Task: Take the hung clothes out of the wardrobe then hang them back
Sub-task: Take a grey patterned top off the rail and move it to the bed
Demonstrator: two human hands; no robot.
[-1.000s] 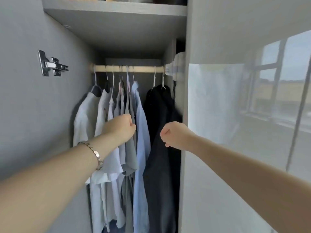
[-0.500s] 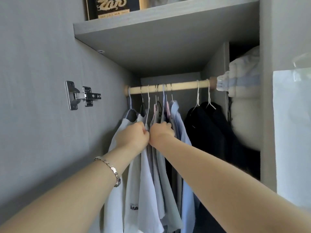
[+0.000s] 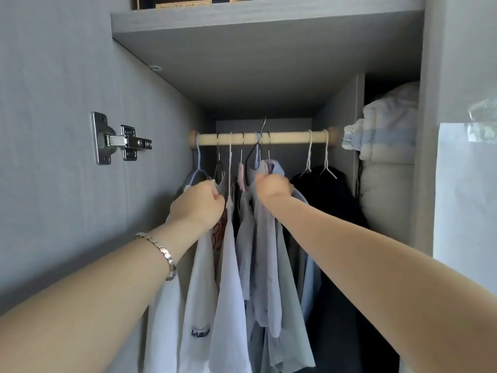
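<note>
Inside a grey wardrobe (image 3: 67, 76), under its shelf (image 3: 269, 36), pale shirts (image 3: 242, 265) hang on the left half of a wooden rail (image 3: 290, 138), with dark clothes (image 3: 322, 189) near its right end. The right hand (image 3: 273, 185) has its fingers curled round the collar of a grey shirt (image 3: 265, 251); a hanger hook (image 3: 264, 123) above it pokes up, tilted, over the rail. The left hand (image 3: 200, 204), fingers curled, grips the neighbouring white shirt (image 3: 199, 278). That tilted hook could snag the next hanger and drag it off, or the shirt could slip from its hanger
</note>
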